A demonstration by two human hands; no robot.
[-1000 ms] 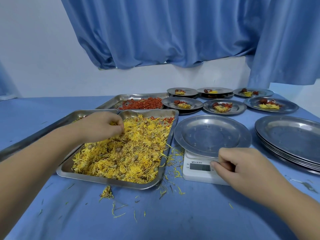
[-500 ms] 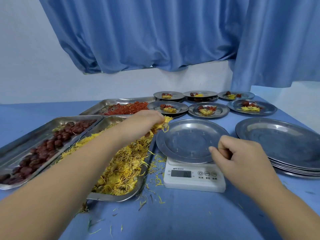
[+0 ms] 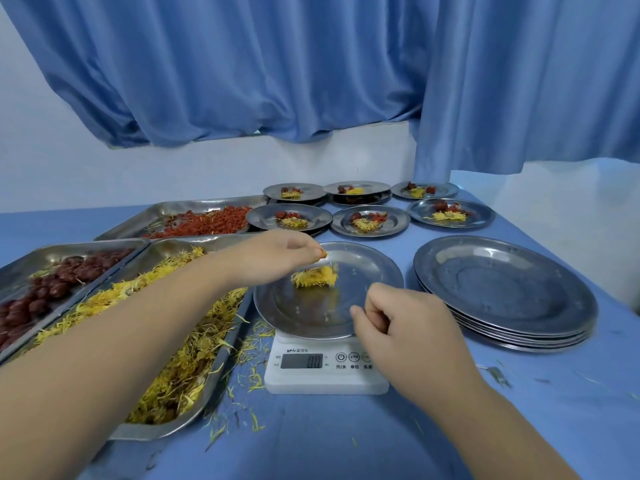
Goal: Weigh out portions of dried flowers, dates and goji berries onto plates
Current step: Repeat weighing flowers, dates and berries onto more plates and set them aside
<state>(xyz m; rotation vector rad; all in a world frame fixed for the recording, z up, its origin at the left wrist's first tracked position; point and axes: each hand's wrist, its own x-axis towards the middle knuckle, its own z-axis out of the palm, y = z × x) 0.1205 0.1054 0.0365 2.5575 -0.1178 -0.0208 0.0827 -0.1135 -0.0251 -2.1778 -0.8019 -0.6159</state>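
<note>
Pinching a yellow-orange scrap of flower [image 3: 322, 252] in the left grip [image 3: 277, 258], just above a small heap of dried flowers [image 3: 316, 277] on the plate [image 3: 304, 317] atop the white scale [image 3: 325, 379]. Curling the right grip [image 3: 405, 323] at the plate's near rim; cannot tell whether holding it. Left of the scale: flower tray [image 3: 145, 434], date tray [image 3: 86, 244], goji tray [image 3: 180, 206] farther back. Right: stacked empty plates [image 3: 502, 289]. Behind: six filled plates [image 3: 393, 225], all on the blue bench [image 3: 346, 445].
</note>
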